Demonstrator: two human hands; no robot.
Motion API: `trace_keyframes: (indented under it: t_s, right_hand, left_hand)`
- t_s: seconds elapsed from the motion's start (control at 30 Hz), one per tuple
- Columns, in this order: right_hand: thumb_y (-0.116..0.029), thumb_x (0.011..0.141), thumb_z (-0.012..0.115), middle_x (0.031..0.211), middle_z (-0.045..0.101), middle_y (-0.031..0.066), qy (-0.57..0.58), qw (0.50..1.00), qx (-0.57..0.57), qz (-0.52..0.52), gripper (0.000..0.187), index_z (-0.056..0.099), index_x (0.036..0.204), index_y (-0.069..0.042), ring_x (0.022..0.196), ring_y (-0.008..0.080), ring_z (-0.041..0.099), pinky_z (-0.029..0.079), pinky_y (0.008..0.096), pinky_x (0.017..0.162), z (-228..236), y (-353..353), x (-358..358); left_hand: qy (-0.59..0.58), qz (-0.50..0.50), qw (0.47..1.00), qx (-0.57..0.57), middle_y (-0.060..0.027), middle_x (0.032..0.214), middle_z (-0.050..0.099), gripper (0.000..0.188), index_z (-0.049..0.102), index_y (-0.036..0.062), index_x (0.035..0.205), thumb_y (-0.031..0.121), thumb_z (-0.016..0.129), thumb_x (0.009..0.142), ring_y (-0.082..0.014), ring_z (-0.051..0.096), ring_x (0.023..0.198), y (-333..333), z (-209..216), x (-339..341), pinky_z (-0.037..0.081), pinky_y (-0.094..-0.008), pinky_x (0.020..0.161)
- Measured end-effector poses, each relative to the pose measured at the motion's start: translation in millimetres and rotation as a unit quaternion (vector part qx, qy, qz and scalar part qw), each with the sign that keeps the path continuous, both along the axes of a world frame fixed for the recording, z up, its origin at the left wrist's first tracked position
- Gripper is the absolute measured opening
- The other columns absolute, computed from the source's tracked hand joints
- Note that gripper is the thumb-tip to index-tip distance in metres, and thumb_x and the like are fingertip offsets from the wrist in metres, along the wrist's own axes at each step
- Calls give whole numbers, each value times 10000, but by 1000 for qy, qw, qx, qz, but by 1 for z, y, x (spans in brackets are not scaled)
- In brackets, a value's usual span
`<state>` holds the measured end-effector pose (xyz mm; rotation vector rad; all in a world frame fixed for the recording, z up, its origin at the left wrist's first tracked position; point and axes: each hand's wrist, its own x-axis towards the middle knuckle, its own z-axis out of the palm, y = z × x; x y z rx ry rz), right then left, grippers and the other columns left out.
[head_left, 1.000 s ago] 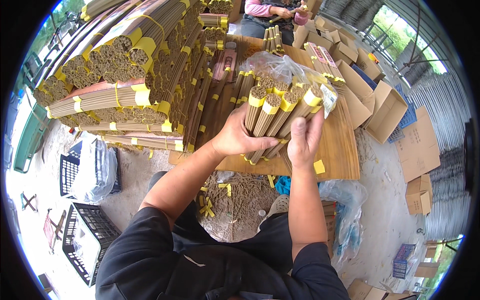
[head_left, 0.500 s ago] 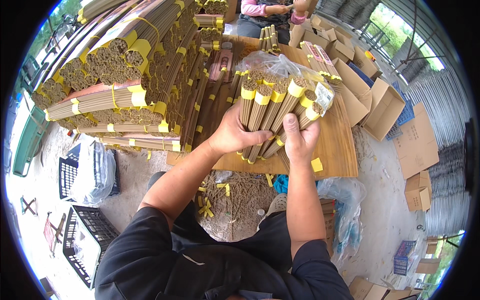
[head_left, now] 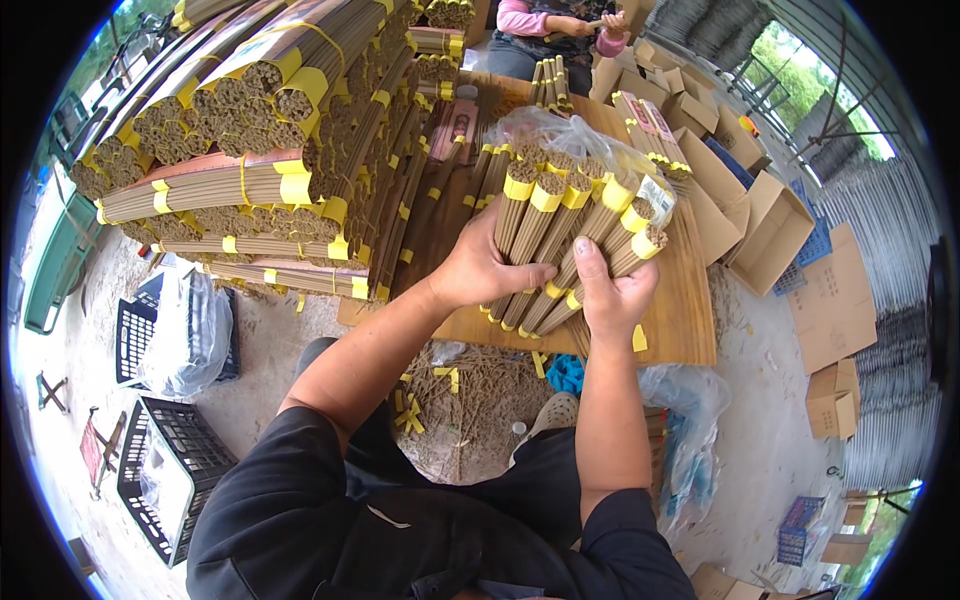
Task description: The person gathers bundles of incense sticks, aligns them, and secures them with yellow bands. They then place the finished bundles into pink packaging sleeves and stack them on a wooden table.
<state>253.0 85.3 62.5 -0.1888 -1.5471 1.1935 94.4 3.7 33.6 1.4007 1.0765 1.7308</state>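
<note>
Between my two hands is a fanned group of brown incense stick bundles [head_left: 541, 232], each wrapped with yellow paper bands near its ends. My left hand [head_left: 474, 262] grips the group from the left, its thumb lying across the front. On the right side my right hand [head_left: 612, 292] is closed round the outer bundles, thumb pointing up along them. The fingers behind the bundles are hidden. The group leans with its banded tops away from me, over the wooden table [head_left: 685, 310]. Clear plastic wrap [head_left: 550, 126] lies just behind the tops.
A tall stack of incense bundles [head_left: 240, 190] rises at the left of the table. Across it sits another person [head_left: 545, 30] in pink sleeves. Open cardboard boxes [head_left: 768, 232] stand on the right. Black crates [head_left: 175, 475] are on the floor at left; loose sticks litter the floor [head_left: 465, 420].
The bundles are fanned wider than before, and my right hand has shifted slightly right with the outer ones. The whole view has also moved a little.
</note>
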Motion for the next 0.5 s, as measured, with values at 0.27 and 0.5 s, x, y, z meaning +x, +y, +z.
trace_keyframes:
  t_s: [0.27, 0.5]
  right_hand:
    - [-36, 906, 736, 1073, 697, 66, 2, 999, 37, -1, 278, 634, 1153, 38, 949, 121, 644, 524, 295, 865, -1, -2, -4]
    - [-100, 931, 737, 1081, 681, 54, 9, 999, 44, 10, 309, 620, 1179, 44, 937, 113, 622, 510, 287, 853, 4, -2, -9]
  left_hand:
    - [-13, -5, 1000, -12, -96, 1297, 601, 773, 464, -10, 1395, 80, 871, 744, -165, 550, 1202, 1, -2, 1, 444, -353, 1058]
    - [8, 8, 1000, -26, -81, 1263, 620, 739, 496, -10, 1340, 113, 895, 731, -158, 571, 1157, 0, -8, -2, 460, -353, 1030]
